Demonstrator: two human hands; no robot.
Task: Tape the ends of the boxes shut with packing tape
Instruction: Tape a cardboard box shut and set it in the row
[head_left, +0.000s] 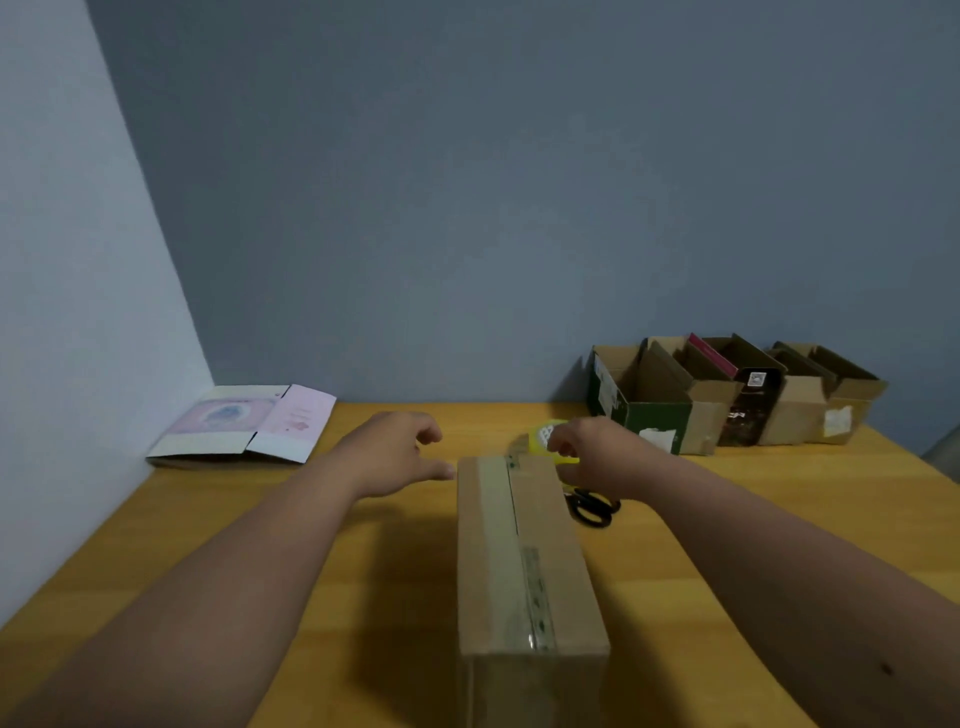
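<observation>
Now, right hand (597, 452): your fingers grip the yellow tape dispenser (545, 439); pull tape straight over the box (524, 551) end.
Left hand (400, 452): fingers loosely curled, empty; steady the box.

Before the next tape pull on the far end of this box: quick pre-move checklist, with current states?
1. Long cardboard box flat on the table, far end toward the hands: ok.
2. Right hand on the yellow tape dispenser at the far end: ok.
3. Left hand bracing the box: not ok, it sits beside the far left corner, fingers loose; contact cannot tell.
4. Top seam already taped: ok.
5. Far end flaps closed: cannot tell, hidden from this view.
6. Scissors within reach, right of the box: ok.
</observation>
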